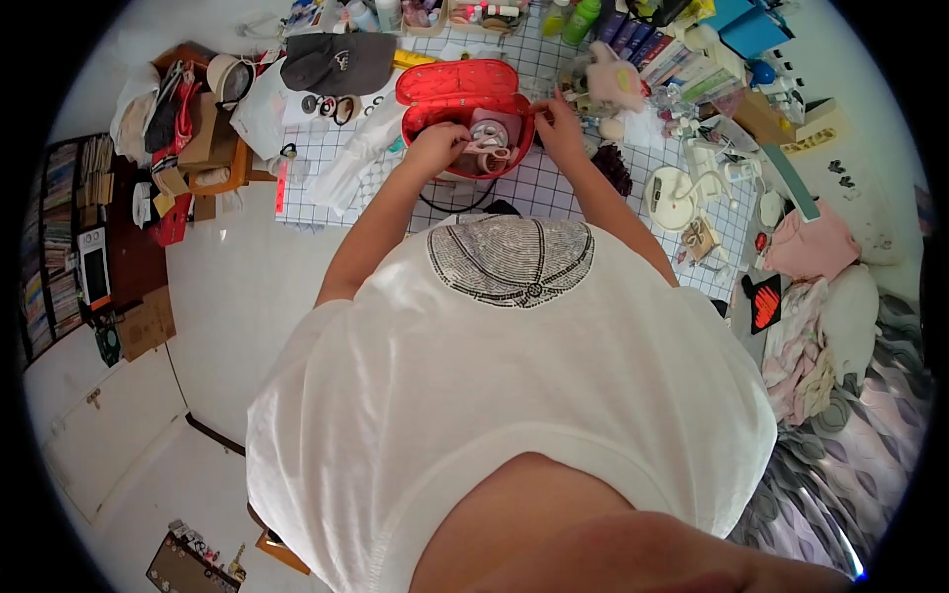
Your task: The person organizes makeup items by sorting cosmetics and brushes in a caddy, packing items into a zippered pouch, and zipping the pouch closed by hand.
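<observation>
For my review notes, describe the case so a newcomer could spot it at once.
On the grid-patterned tablecloth, the left hand and right hand are both at this open case. Bright red sets it apart from the dark gray cap to its left.

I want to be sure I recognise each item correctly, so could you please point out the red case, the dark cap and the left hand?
Red case (458,81): head view, on its opened lid.
Dark cap (346,67): head view, on its crown.
Left hand (436,149): head view, on its back.

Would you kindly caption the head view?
Left hand reaching into an open red case, right hand at its edge.
</observation>
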A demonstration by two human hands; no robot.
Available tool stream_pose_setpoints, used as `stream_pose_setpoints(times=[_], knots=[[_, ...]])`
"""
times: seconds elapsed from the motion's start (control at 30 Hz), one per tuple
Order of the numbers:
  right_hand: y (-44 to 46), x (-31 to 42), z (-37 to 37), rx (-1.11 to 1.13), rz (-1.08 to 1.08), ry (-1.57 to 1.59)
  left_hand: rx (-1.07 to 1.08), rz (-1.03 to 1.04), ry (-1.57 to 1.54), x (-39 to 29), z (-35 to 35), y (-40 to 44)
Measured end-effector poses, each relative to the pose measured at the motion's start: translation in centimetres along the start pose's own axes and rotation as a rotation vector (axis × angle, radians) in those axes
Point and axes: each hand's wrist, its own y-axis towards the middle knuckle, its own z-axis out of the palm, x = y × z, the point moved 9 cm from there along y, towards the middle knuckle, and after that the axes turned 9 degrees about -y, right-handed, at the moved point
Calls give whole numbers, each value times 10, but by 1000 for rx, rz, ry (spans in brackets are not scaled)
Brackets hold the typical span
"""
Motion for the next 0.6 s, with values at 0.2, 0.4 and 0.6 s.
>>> stream_pose_setpoints(times=[0.2,0.4,0.6], knots=[[7,3,4,-74,-46,-76,-79,-60,-93,4,-10,5],[12,-67,31,-69,-164,-522,-453,144,319,-53,-60,-4],[8,-81,60,371,23,-559,-321,-122,411,14,-51,-4]])
